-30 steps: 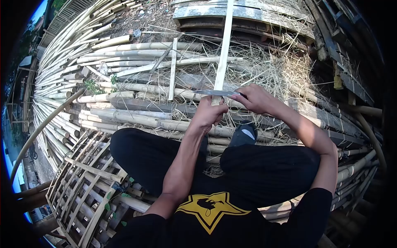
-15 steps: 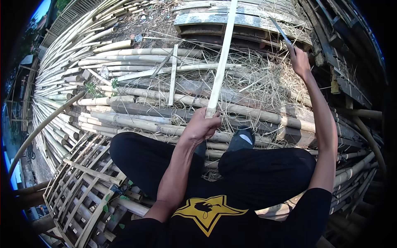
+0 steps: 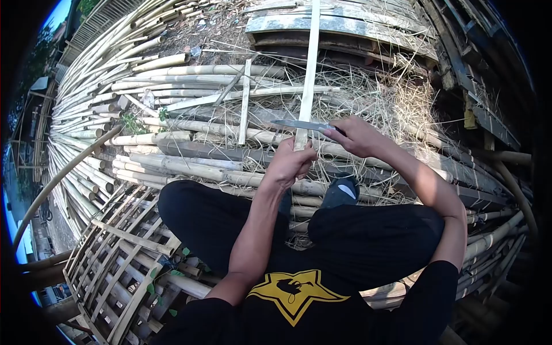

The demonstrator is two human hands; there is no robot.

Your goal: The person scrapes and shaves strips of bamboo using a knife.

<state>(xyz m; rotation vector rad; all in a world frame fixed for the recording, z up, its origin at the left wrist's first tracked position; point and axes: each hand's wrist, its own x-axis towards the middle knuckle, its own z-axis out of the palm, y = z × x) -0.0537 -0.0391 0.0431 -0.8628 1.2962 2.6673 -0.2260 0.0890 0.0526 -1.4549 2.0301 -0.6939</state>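
Note:
My left hand [image 3: 291,163] is closed round the lower end of a long pale bamboo strip [image 3: 310,75], which points up and away past the top edge of the view. In my right hand [image 3: 357,137] is the handle of a knife [image 3: 302,123]. Its blade points left and lies across the strip, just above my left fist. Whether the edge bites into the strip cannot be made out.
Bamboo poles [image 3: 218,124] and fibre shavings [image 3: 368,98] lie in front of my feet. Beyond stands a wooden pallet [image 3: 339,26]. A woven bamboo lattice [image 3: 123,259] is at the lower left, stacked timber [image 3: 460,63] at the right.
My right hand has swung from the upper right down and inward, bringing the knife across the strip. My left hand keeps its hold, and the strip leans slightly more to the left.

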